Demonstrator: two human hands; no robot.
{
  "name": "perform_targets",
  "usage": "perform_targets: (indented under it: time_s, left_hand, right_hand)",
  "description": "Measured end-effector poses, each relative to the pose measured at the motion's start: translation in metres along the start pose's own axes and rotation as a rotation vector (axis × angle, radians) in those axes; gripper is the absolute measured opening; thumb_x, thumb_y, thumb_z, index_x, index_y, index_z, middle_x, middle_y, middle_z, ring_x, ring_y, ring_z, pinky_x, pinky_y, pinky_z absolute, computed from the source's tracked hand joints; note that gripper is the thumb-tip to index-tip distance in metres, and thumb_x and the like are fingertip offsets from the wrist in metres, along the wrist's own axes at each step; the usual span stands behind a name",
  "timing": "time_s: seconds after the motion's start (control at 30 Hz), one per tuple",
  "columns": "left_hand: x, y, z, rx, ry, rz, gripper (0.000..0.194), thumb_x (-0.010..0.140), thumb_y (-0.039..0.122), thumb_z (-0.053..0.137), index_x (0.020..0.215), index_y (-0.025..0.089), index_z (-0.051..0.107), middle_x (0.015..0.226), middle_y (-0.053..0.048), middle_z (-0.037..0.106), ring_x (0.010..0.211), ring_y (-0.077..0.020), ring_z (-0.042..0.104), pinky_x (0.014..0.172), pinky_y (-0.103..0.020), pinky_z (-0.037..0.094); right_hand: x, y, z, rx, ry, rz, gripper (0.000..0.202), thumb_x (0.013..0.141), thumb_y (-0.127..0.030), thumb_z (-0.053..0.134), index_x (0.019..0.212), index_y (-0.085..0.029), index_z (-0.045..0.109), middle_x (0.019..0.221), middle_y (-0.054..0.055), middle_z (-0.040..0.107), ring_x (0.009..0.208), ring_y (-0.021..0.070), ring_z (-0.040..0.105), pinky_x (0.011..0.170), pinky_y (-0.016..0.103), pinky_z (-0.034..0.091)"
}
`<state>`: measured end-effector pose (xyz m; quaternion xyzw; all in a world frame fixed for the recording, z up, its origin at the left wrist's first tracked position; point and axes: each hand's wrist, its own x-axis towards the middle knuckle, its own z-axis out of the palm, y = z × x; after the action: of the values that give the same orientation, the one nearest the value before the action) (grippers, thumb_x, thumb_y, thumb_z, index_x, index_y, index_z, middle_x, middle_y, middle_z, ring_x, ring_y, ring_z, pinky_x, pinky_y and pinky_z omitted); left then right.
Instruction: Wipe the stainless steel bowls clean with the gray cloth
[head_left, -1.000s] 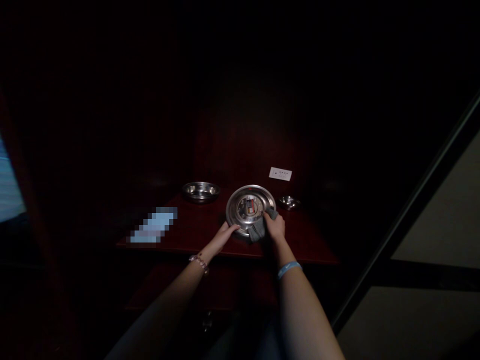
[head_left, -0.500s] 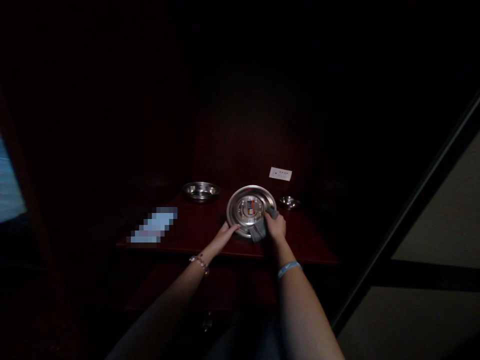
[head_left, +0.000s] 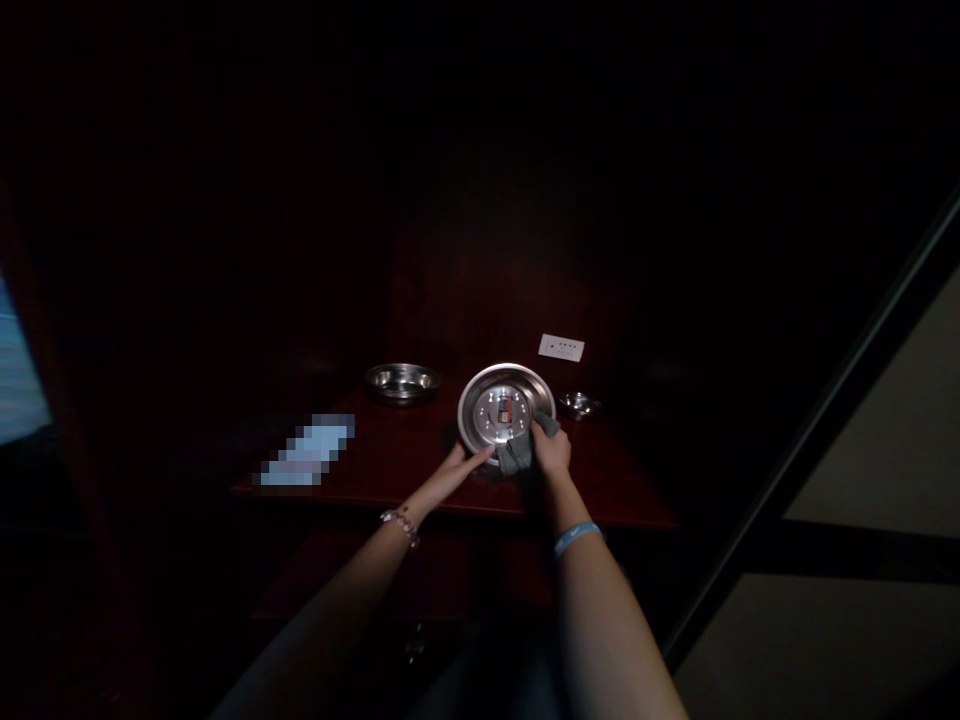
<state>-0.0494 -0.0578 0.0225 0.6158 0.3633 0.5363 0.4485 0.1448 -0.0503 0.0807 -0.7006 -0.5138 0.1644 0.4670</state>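
Observation:
Tilted toward me above the dark red shelf is a round stainless steel basin (head_left: 489,400) with a small orange and dark label at its centre. My left hand (head_left: 455,475) grips its lower left edge, thumb on the rim and the other fingers hidden beneath. On the right side, my right hand (head_left: 552,447) is closed on a grey cloth (head_left: 514,455), pressing it against the basin's rim. Part of the cloth hangs over the lower rim. The fingertips behind the cloth are hidden.
A second steel basin (head_left: 402,384) stands behind to the left on the shelf (head_left: 405,470). To the right sits a small steel bowl (head_left: 580,405), below a white socket plate (head_left: 561,347) on the back wall. A blurred pale patch (head_left: 307,450) lies at the shelf's left.
The basin has tipped and shifted slightly up and to the right. My left thumb reaches further along the rim, and the cloth has moved a little with my right hand.

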Motion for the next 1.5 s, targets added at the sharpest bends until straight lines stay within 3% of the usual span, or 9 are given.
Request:
perform_targets:
  time_s: [0.17, 0.33, 0.5, 0.87, 1.17, 1.37, 1.5]
  left_hand:
    - [-0.0001, 0.0006, 0.0, 0.006, -0.01, 0.0, 0.068, 0.085, 0.044, 0.067, 0.144, 0.016, 0.05, 0.153, -0.012, 0.051, 0.144, -0.03, 0.043, 0.122, -0.043, 0.03]
    - [-0.0001, -0.0011, -0.0016, -0.013, 0.042, -0.04, 0.063, 0.081, 0.04, 0.069, 0.137, 0.013, 0.056, 0.147, -0.013, 0.057, 0.14, -0.0327, 0.048, 0.118, -0.044, 0.035]
    - [-0.0006, -0.002, -0.0024, -0.004, 0.1, -0.033, 0.053, 0.079, 0.035, 0.069, 0.128, 0.014, 0.062, 0.14, -0.012, 0.063, 0.136, -0.0292, 0.052, 0.12, -0.043, 0.033]
    - [-0.0003, -0.0024, -0.003, -0.078, 0.095, -0.001, 0.065, 0.077, 0.048, 0.071, 0.13, 0.011, 0.061, 0.14, -0.015, 0.063, 0.135, -0.0308, 0.053, 0.117, -0.043, 0.035]
    - [-0.0003, -0.0011, -0.0019, -0.052, 0.023, 0.009, 0.063, 0.08, 0.045, 0.073, 0.133, 0.012, 0.06, 0.144, -0.016, 0.06, 0.139, -0.0333, 0.049, 0.12, -0.045, 0.031]
    - [0.0006, 0.0007, 0.0018, -0.035, -0.074, -0.012, 0.063, 0.075, 0.053, 0.075, 0.126, 0.016, 0.066, 0.135, -0.011, 0.067, 0.132, -0.0309, 0.057, 0.118, -0.047, 0.035]
    - [-0.0001, 0.002, 0.0029, -0.039, -0.078, 0.004, 0.061, 0.074, 0.051, 0.077, 0.125, 0.019, 0.068, 0.133, -0.008, 0.069, 0.13, -0.03, 0.059, 0.118, -0.047, 0.036]
  right_hand:
    - [-0.0004, -0.0008, -0.0014, -0.014, -0.028, 0.013, 0.043, 0.088, -0.048, 0.058, 0.114, -0.02, 0.076, 0.112, 0.011, 0.076, 0.11, 0.0248, 0.071, 0.091, 0.029, 0.054]
    - [0.0005, 0.0003, -0.0002, 0.015, -0.066, 0.013, 0.044, 0.088, -0.047, 0.059, 0.116, -0.017, 0.075, 0.115, 0.013, 0.076, 0.112, 0.0259, 0.07, 0.092, 0.03, 0.054]
    - [-0.0005, 0.0049, -0.0013, -0.003, -0.055, 0.005, 0.043, 0.086, -0.047, 0.063, 0.116, -0.019, 0.075, 0.113, 0.012, 0.076, 0.11, 0.0246, 0.071, 0.09, 0.029, 0.055]
    - [-0.0026, 0.0014, -0.0034, -0.026, -0.049, 0.006, 0.045, 0.088, -0.046, 0.059, 0.119, -0.017, 0.074, 0.115, 0.014, 0.075, 0.112, 0.0247, 0.07, 0.092, 0.029, 0.054]
    - [-0.0024, -0.0007, -0.0039, -0.042, -0.051, 0.012, 0.044, 0.088, -0.048, 0.059, 0.116, -0.018, 0.075, 0.116, 0.013, 0.075, 0.112, 0.0259, 0.07, 0.092, 0.031, 0.055]
    - [-0.0011, -0.0026, -0.0014, -0.037, -0.057, 0.024, 0.045, 0.089, -0.049, 0.056, 0.119, -0.02, 0.074, 0.117, 0.011, 0.075, 0.113, 0.0242, 0.07, 0.093, 0.03, 0.054]
    - [-0.0017, -0.0025, -0.0014, -0.045, -0.057, 0.018, 0.045, 0.09, -0.049, 0.056, 0.119, -0.019, 0.074, 0.117, 0.012, 0.075, 0.113, 0.0248, 0.07, 0.093, 0.03, 0.054]
